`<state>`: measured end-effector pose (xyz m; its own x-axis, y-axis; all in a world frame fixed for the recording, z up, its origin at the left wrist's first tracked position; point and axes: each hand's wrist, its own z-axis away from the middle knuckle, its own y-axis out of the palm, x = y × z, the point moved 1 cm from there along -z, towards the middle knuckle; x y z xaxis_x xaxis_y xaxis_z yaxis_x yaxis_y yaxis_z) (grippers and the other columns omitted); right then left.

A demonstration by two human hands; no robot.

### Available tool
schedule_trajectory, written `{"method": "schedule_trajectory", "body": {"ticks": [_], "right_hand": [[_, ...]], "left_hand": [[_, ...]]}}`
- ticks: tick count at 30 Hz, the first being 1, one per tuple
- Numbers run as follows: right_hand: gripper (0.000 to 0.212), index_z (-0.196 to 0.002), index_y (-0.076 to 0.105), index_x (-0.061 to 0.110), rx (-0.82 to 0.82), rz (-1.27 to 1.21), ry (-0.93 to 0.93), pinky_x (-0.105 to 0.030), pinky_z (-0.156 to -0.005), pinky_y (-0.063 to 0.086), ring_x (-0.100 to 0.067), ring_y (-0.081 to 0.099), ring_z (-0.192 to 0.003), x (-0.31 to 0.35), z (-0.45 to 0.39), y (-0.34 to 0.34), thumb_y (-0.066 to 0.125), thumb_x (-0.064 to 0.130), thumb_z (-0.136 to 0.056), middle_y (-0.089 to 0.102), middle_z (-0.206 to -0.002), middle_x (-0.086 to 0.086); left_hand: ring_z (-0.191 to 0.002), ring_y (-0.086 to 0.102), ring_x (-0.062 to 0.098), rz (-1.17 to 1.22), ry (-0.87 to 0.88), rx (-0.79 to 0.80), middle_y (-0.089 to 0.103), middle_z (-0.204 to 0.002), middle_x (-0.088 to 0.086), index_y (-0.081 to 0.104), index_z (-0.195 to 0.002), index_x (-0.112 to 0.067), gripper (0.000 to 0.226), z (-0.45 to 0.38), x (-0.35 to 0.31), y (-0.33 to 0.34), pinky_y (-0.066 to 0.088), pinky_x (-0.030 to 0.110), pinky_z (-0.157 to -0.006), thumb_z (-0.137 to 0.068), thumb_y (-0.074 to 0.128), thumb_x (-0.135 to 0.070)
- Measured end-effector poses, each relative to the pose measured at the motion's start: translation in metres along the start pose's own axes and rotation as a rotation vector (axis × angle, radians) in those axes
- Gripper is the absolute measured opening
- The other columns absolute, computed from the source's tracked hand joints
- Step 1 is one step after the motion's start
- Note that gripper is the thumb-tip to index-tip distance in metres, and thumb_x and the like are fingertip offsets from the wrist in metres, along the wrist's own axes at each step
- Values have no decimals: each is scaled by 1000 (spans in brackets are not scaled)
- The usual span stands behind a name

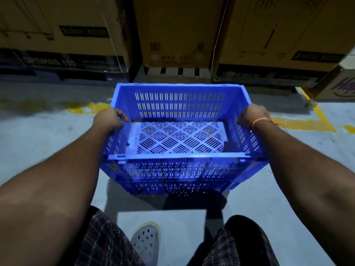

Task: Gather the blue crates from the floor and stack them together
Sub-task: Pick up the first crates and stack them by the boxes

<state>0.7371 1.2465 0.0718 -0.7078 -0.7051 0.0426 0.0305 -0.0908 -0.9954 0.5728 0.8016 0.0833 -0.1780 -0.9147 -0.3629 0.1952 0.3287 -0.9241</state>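
You have 1 blue crate (180, 135) gripped by its 2 short sides, held in front of your knees above the floor (38, 143).

Your left hand (110, 120) curls over the rim at 9 o'clock and your right hand (253, 117) does the same at 3 o'clock, so both are closed on the crate. It looks raised, judging by the shadow beneath it, and it is empty. No second crate shows here, so you will need to turn and find the stack. Keep the rim level and your grips opposite each other, so the load does not twist. Watch your sandal (146, 240) at 6 o'clock and the cardboard boxes (178, 31) close by at 12 o'clock. When you reach another crate, line up all 4 corners before you let go.
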Motion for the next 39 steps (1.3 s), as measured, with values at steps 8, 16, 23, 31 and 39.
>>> {"method": "schedule_trajectory", "body": {"ticks": [8, 16, 23, 31, 39], "right_hand": [[24, -88, 73, 13, -38, -21, -1, -31, -67, 52, -31, 64, -73, -4, -2, 5, 60, 26, -73, 71, -86, -15], [28, -90, 72, 10, -26, 14, -14, -28, -63, 46, -32, 67, -78, -5, -7, 9, 57, 28, -73, 71, -88, -15], [32, -92, 72, 13, -38, -22, 25, -29, -65, 46, -33, 66, -77, -6, -11, 10, 57, 33, -73, 71, -91, -17], [28, -86, 73, 14, -14, -27, 8, -28, -64, 48, -30, 65, -72, -7, -11, 9, 59, 33, -71, 72, -83, -13], [23, -88, 72, 11, -4, -43, 49, -27, -63, 46, -28, 59, -67, -1, -7, 4, 60, 29, -77, 70, -82, -14]], "left_hand": [[-72, 67, 23, 11, -14, 18, 74, -77, 8, 78, -89, -24, 32, 6, -5, -3, 46, 24, -62, -71, 60, -4], [-73, 57, 24, -38, -10, -22, 65, -74, 5, 75, -82, -25, 27, 1, -5, 0, 41, 26, -66, -73, 60, -5], [-71, 56, 22, -40, -22, -34, 61, -67, 0, 73, -77, -26, 26, 5, -10, -3, 41, 25, -66, -73, 59, -4], [-67, 59, 24, 4, 5, 1, 60, -58, -5, 73, -77, -24, 24, 3, -7, -3, 44, 26, -64, -77, 60, -4], [-73, 61, 23, -31, -5, 3, 67, -70, 0, 75, -73, -26, 26, -3, -9, -3, 41, 24, -64, -74, 61, -4]]}}
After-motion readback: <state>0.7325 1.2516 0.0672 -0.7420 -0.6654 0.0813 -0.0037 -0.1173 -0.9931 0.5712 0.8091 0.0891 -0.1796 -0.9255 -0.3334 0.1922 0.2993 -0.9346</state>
